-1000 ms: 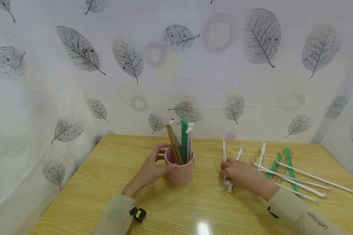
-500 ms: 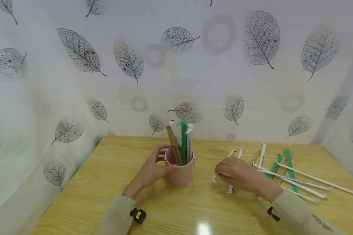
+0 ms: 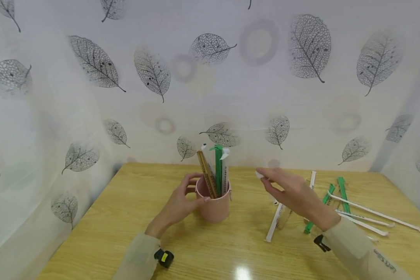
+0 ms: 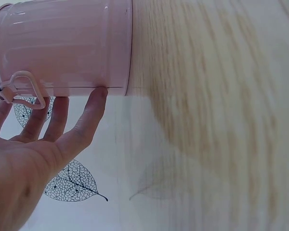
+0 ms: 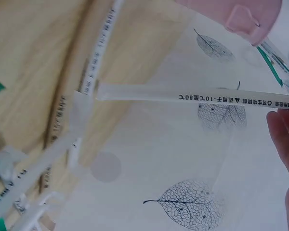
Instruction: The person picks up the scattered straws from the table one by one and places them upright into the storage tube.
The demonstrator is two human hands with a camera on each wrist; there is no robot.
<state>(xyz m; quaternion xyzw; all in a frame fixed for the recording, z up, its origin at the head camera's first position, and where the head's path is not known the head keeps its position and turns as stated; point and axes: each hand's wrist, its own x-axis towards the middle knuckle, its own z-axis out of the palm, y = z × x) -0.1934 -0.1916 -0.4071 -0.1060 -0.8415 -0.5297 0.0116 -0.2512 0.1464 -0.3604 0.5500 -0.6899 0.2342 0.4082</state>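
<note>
A pink bucket-shaped pot (image 3: pixel 215 212) with small side handles stands on the table, holding upright wrapped straws: brown (image 3: pixel 206 171), green (image 3: pixel 218 169) and white. My left hand (image 3: pixel 176 204) grips the pot, thumb at the near rim and fingers around its far left side; in the left wrist view the fingers lie against the pot wall (image 4: pixel 62 48). To the right of the pot, my right hand (image 3: pixel 290 190) pinches one white paper-wrapped straw (image 5: pixel 144 94) by its upper end, raised above the table. Printed lettering runs along that straw.
Under the right arm, several wrapped straws lie crossed on the wooden table (image 3: pixel 101 233): white ones (image 3: pixel 371 208), green ones (image 3: pixel 343 194) and brown ones. One white straw (image 3: pixel 274 223) lies nearer the pot beside a brown one. A leaf-print sheet (image 3: pixel 252 93) hangs behind the table.
My right hand has picked a white straw off the table and lifted it up. Straws beneath it have shifted toward the near side. My left hand stays on the pot.
</note>
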